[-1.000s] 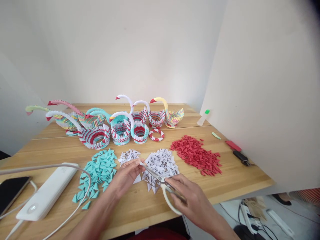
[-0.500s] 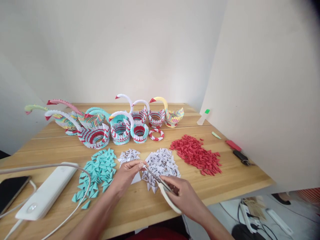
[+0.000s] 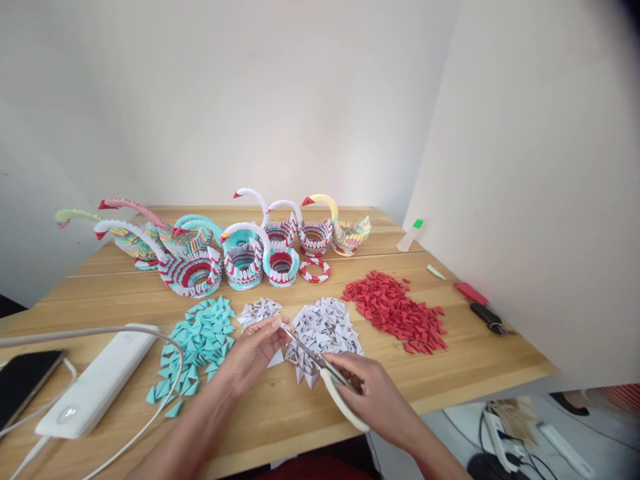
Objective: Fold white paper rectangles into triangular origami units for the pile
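My right hand (image 3: 375, 387) is wrapped round a pair of scissors (image 3: 342, 403) with cream handles. Their blades point up and left, with the tips at the fingers of my left hand (image 3: 256, 350). Between that thumb and forefinger is pinched a small piece of white paper (image 3: 285, 327), mostly hidden by the fingers. Just beyond the blades lies a large heap of folded white paper triangles (image 3: 327, 323), with a smaller white heap (image 3: 260, 310) behind my left hand. A pile of turquoise triangles (image 3: 200, 340) is left of my left forearm.
Red triangles (image 3: 390, 310) are heaped at the right. Several folded-paper swans (image 3: 193, 270) and a red-and-white ring (image 3: 315, 270) stand further back. On the left are a white power bank (image 3: 100, 383), a cable (image 3: 181, 363) and a phone (image 3: 27, 380). A black-handled tool (image 3: 486, 317) lies near the right edge.
The whole view has shifted slightly, so things sit a little further right. My hands keep nearly the same pose, with the scissors and white paper still held.
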Motion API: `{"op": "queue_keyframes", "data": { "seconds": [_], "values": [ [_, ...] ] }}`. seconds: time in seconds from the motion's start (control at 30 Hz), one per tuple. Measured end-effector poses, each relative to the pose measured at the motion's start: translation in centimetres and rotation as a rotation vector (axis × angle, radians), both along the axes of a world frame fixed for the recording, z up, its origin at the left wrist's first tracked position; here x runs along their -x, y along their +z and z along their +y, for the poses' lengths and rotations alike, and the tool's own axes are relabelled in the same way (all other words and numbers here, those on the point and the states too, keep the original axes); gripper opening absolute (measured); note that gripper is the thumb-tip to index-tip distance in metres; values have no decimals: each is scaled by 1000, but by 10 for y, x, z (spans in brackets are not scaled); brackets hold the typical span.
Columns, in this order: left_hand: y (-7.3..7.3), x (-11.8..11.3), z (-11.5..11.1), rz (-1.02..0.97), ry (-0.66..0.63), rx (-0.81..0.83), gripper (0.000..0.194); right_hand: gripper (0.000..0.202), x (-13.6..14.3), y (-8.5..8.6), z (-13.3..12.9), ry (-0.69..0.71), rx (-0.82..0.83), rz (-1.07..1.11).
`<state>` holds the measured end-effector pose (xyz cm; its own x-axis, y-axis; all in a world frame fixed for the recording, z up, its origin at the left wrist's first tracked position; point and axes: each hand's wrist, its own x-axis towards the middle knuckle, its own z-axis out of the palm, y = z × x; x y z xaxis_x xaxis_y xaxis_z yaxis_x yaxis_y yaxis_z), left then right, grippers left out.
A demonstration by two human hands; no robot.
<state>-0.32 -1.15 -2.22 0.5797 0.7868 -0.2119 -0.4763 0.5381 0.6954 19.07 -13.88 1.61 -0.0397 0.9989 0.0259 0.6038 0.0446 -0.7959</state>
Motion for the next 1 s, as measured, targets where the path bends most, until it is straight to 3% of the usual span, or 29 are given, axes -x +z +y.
{"op": "queue_keyframes", "data": {
  "seconds": [0.27,0.53,0.67,0.87,1.0],
  "values": [
    [-2,0,-1,21,-18,-29,23,22,-2,-1,-1,11,-24,-56],
    [2,-5,-2,87,107,-68,26,40,7,-4,-2,49,-224,-378],
    [3,-3,1,46,131,-22,26,36,-6,0,-5,76,-208,-370],
    [3,-3,0,86,130,-75,21,35,-75,-12,-23,-311,-264,-516],
    [2,-6,-3,236,136,-193,20,34,-99,-27,-37,-390,-127,-640]
  ]
}}
